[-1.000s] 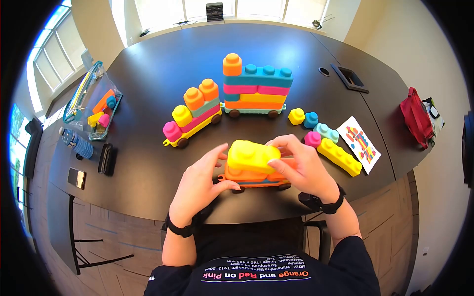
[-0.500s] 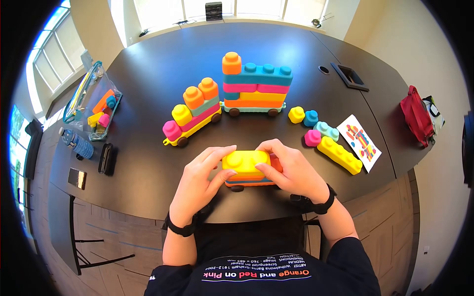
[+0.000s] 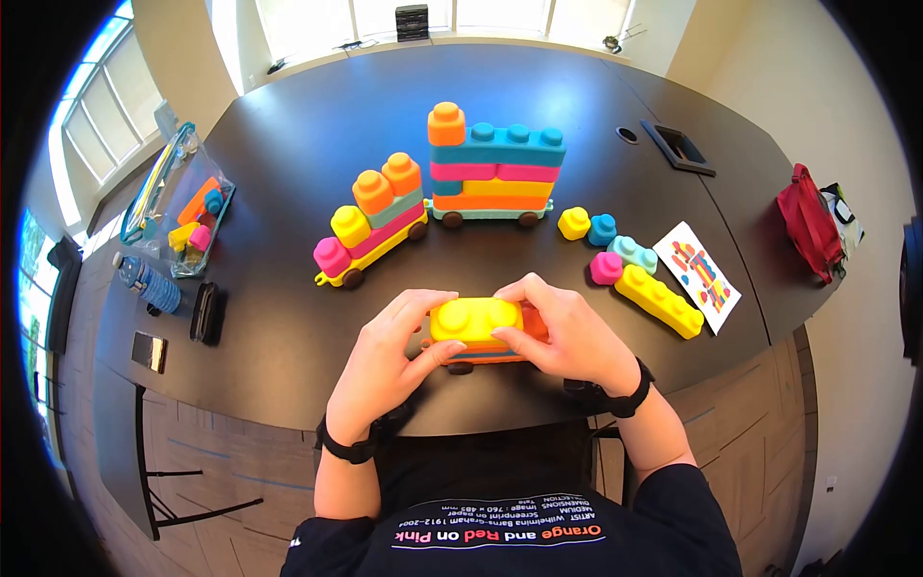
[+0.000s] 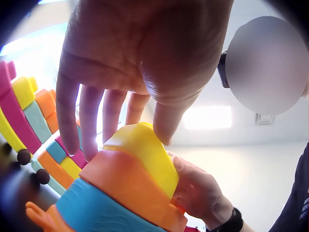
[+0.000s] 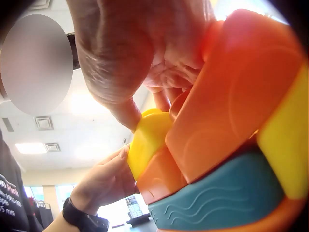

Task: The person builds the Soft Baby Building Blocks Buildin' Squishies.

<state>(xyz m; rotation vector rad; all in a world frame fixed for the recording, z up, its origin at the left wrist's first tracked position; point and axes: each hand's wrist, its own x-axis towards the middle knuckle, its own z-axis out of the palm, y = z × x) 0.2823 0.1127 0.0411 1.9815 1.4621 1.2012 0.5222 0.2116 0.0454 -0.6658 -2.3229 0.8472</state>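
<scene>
A yellow two-stud building block [image 3: 476, 325] sits on top of a wheeled block car near the table's front edge. My left hand [image 3: 389, 338] pinches its left end between thumb and fingers, and my right hand [image 3: 569, 332] grips the right end the same way. In the left wrist view, the yellow block lies over an orange block [image 4: 128, 176], with a blue block [image 4: 96, 208] below that. A taller orange block [image 5: 231, 96] stands beside the yellow one under my right palm, above a blue wavy-patterned block [image 5: 217, 193].
Two built block cars, a tall one [image 3: 495, 197] and a stepped one [image 3: 385, 226], stand farther back. At right lie a long yellow block [image 3: 660, 302], several small blocks and a picture sheet [image 3: 707, 274]. A clear bag [image 3: 197, 231], water bottle [image 3: 149, 284] and phone [image 3: 149, 352] are at left.
The yellow block, earlier tilted in my right hand above the car, has come down level onto it. My left hand has moved from beside the block to grip its left end.
</scene>
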